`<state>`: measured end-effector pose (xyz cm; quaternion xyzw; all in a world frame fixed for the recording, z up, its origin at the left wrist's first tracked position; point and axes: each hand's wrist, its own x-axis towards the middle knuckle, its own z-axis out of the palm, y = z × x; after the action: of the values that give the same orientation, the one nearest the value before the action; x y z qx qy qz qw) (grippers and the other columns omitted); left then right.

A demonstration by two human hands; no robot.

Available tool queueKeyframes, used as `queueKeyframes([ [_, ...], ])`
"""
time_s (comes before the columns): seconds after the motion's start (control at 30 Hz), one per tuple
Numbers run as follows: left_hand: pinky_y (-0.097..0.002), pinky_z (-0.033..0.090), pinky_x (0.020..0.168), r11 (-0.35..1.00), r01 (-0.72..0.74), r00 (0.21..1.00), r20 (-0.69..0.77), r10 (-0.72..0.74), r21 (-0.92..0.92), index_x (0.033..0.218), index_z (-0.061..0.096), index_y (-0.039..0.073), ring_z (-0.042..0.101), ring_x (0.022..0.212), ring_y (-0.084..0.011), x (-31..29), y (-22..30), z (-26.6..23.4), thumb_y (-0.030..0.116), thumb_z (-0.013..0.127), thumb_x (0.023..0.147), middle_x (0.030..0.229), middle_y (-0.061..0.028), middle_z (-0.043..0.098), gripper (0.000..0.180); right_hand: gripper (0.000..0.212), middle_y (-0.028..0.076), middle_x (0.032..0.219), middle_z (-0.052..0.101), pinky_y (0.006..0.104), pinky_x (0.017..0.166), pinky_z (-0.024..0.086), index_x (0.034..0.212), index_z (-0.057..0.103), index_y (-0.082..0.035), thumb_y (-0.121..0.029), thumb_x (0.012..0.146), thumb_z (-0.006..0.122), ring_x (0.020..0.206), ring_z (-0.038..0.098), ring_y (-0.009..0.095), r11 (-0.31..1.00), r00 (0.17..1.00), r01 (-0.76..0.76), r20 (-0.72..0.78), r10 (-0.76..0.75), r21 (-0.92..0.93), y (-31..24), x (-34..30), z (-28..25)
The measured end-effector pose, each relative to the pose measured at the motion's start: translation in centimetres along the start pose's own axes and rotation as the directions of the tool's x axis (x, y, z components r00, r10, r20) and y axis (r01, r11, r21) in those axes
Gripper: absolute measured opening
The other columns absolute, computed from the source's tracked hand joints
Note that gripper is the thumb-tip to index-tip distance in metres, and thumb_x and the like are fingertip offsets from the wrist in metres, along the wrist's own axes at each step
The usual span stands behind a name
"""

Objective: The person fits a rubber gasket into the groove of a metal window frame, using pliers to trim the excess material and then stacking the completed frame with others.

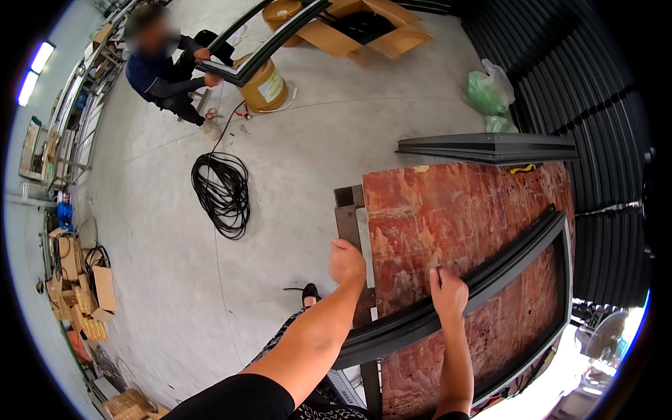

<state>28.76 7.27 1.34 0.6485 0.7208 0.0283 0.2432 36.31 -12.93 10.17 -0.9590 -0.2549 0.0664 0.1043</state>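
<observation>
A big brown cardboard box (364,31) lies open on the floor at the top. Near it stands a yellow drum (264,85) with a pale label (273,87). A green plastic bag (488,89) sits by the dark wall. Small brown boxes (78,287) pile up at the left.
</observation>
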Motion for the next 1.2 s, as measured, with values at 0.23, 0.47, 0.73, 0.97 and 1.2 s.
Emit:
queueKeyframes([
  [0.23,-0.0556,0.049,0.067,1.000,-0.007,1.000,0.005,0.007,0.019,0.091,0.061,0.006,0.063,0.074,-0.0449,0.0,0.6,-0.4,0.035,0.027,0.098,0.081,-0.0212,0.067,0.045,0.049,0.014,0.070,0.064,0.0459,0.059,0.050,0.136,0.051,-0.024,-0.028,0.087,0.056,0.063,0.062,0.034,0.997,0.996,-0.061,0.062,0.057,0.053,-4.6,8.2,0.7],
  [0.47,-0.0540,0.049,0.069,1.000,-0.010,1.000,-0.016,0.011,0.016,0.092,0.062,0.005,0.063,0.077,-0.0439,0.1,0.1,0.1,0.035,0.026,0.098,0.080,-0.0227,0.067,0.047,0.056,0.014,0.077,0.067,0.0453,0.064,0.051,0.139,0.047,-0.025,-0.020,0.084,0.054,0.069,0.064,0.034,0.999,0.992,-0.037,0.117,0.040,-0.025,-4.8,11.3,2.8],
  [0.73,-0.0561,0.048,0.069,0.998,0.062,0.997,0.036,-0.063,0.022,0.088,0.062,0.005,0.063,0.076,-0.0442,0.1,0.2,-0.3,0.037,0.030,0.097,0.079,-0.0228,0.066,0.046,0.049,0.019,0.090,0.067,0.0459,0.074,0.051,0.134,0.054,-0.022,-0.018,0.085,0.053,0.083,0.064,0.037,0.988,0.968,-0.156,0.201,0.153,-0.002,-6.6,11.3,1.9],
  [0.97,-0.0555,0.048,0.064,0.998,0.054,0.998,-0.022,-0.054,-0.008,0.087,0.061,0.007,0.063,0.069,-0.0433,0.4,-0.3,-0.1,0.035,0.033,0.096,0.072,-0.0198,0.065,0.041,0.045,0.018,0.101,0.067,0.0430,0.079,0.051,0.133,0.055,-0.018,-0.018,0.089,0.052,0.090,0.064,0.035,0.980,0.974,-0.177,0.156,0.162,0.092,-7.2,11.2,2.2],
  [1.2,-0.0548,0.049,0.064,0.998,0.056,0.998,0.032,-0.056,0.003,0.089,0.061,0.008,0.064,0.070,-0.0425,-0.1,0.3,-0.8,0.037,0.031,0.097,0.074,-0.0193,0.067,0.042,0.038,0.018,0.099,0.068,0.0427,0.075,0.052,0.127,0.060,-0.014,-0.026,0.092,0.053,0.087,0.066,0.035,0.993,0.997,-0.072,-0.027,0.075,0.094,-5.8,11.0,3.7],
])
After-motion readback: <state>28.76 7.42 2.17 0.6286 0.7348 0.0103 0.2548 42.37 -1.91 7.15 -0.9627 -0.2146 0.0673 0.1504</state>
